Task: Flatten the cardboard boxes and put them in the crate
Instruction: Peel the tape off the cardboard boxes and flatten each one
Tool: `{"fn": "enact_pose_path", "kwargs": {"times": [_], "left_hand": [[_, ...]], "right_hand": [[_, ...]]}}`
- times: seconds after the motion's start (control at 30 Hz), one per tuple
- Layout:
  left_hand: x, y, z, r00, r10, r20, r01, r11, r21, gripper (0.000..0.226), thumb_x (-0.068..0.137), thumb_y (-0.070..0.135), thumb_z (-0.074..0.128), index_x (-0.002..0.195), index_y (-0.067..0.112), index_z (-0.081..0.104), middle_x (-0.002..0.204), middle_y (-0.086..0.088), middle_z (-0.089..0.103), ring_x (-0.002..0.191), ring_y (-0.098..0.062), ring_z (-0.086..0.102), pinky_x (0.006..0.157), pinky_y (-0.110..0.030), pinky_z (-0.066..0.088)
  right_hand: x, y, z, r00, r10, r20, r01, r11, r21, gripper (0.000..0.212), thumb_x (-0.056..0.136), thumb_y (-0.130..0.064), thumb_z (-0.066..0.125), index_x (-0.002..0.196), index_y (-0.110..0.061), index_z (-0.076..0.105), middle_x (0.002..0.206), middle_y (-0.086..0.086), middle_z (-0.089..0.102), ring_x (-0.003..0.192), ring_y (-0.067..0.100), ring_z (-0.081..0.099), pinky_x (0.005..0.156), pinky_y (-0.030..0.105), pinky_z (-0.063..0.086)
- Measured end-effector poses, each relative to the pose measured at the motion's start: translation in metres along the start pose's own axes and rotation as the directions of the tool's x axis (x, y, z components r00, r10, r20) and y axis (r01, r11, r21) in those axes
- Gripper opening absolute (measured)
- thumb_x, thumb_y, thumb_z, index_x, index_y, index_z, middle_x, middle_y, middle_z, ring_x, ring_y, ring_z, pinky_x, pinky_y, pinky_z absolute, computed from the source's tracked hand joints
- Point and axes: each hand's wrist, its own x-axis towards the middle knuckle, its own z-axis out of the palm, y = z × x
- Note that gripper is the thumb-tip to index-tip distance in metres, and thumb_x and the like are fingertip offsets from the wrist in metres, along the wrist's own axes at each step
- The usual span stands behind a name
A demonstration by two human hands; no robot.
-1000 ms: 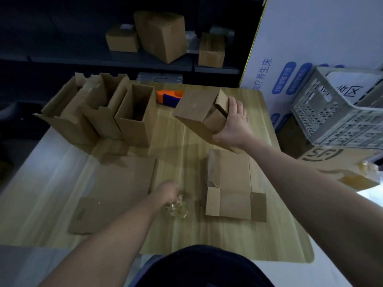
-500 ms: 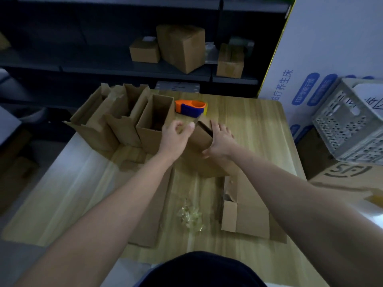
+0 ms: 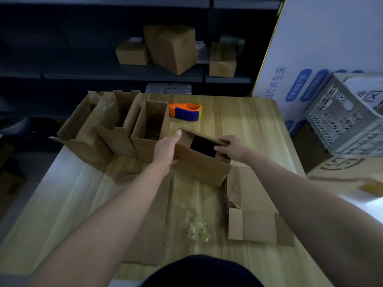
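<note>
**Both hands now on the box; top opened**

The left hand (image 3: 167,150) grips the near left corner of the box (image 3: 201,165). Its thumb lies up along the rim and its fingers wrap the side wall. One second ago this hand rested on the table (image 3: 248,121) at the tape wad (image 3: 194,226), holding no cardboard. The right hand (image 3: 232,149) has its fingers curled over the right rim of the box. Earlier it carried the box alone, lifted and tilted, with the end flaps folded in.

The box has since been brought down and turned. It now appears to stand on the table between the hands, its open top toward the camera and its dark inside showing. It lies just beside the nearest of the three open boxes (image 3: 149,129) and at the far end of the right flat sheet (image 3: 257,216). A second flat sheet (image 3: 149,214) lies under the left forearm.

Judgement: the opening step appears complete on the upper side. Whether the bottom flaps are free cannot be told. With one hand at each side, the box is set for collapse by pressing opposite corners together.

The crate (image 3: 348,121) stands off the table to the right, well apart from the hands, and no brown cardboard shows inside it. An orange and blue tape dispenser (image 3: 185,111) lies beyond the box.
</note>
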Motion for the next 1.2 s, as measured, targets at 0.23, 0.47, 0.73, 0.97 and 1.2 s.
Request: {"fn": "enact_pose_path", "kwargs": {"times": [0.23,0.47,0.73,0.97,1.2], "left_hand": [[0.009,0.016,-0.002,0.997,-0.048,0.060,0.039,0.990,0.138,0.032,0.084,0.003,0.063,0.112,0.014,0.051,0.116,-0.007,0.057,0.107,-0.026,0.058,0.086,-0.041,0.054],[0.010,0.031,0.003,0.999,0.030,-0.042,-0.011,0.923,0.384,0.076,0.066,0.019,0.084,0.128,0.016,0.041,0.127,-0.009,0.053,0.116,-0.030,0.053,0.082,-0.045,0.055],[0.006,0.030,0.011,0.958,0.253,-0.135,-0.173,0.886,0.429,0.040,0.075,0.029,0.074,0.109,0.020,0.055,0.107,0.000,0.060,0.096,-0.019,0.059,0.070,-0.027,0.047],[-0.005,0.013,0.016,0.957,0.264,-0.117,-0.232,0.944,0.235,0.026,0.084,0.030,0.066,0.106,0.017,0.061,0.096,0.004,0.062,0.088,-0.012,0.058,0.063,-0.017,0.040],[-0.009,0.017,0.019,0.958,0.266,-0.107,-0.258,0.962,0.088,0.023,0.097,0.032,0.047,0.085,0.017,0.059,0.075,0.005,0.054,0.069,-0.007,0.051,0.061,-0.017,0.039]], "right_hand": [[0.002,-0.017,-0.006,0.958,0.014,-0.286,0.026,0.990,0.137,0.026,0.079,-0.042,0.072,0.089,-0.019,0.067,0.078,-0.005,0.063,0.071,0.008,0.061,0.054,0.019,0.045],[-0.006,-0.043,-0.002,0.891,-0.046,-0.452,0.133,0.977,0.164,0.026,0.069,-0.047,0.078,0.077,-0.029,0.062,0.069,-0.011,0.061,0.059,0.004,0.060,0.043,0.017,0.042],[-0.012,-0.038,-0.003,0.890,0.052,-0.454,0.085,0.957,0.276,0.087,0.065,-0.048,0.082,0.134,-0.015,0.041,0.129,0.004,0.050,0.108,0.018,0.054,0.087,0.033,0.051],[-0.021,-0.035,-0.001,0.893,0.165,-0.420,-0.046,0.959,0.280,0.083,0.066,-0.020,0.085,0.129,-0.014,0.032,0.124,0.012,0.049,0.110,0.029,0.054,0.086,0.037,0.054],[-0.035,-0.034,-0.007,0.950,0.083,-0.301,0.002,0.963,0.270,0.042,0.079,-0.018,0.069,0.115,-0.014,0.048,0.087,-0.001,0.054,0.070,0.007,0.052,0.046,0.014,0.038]]}}
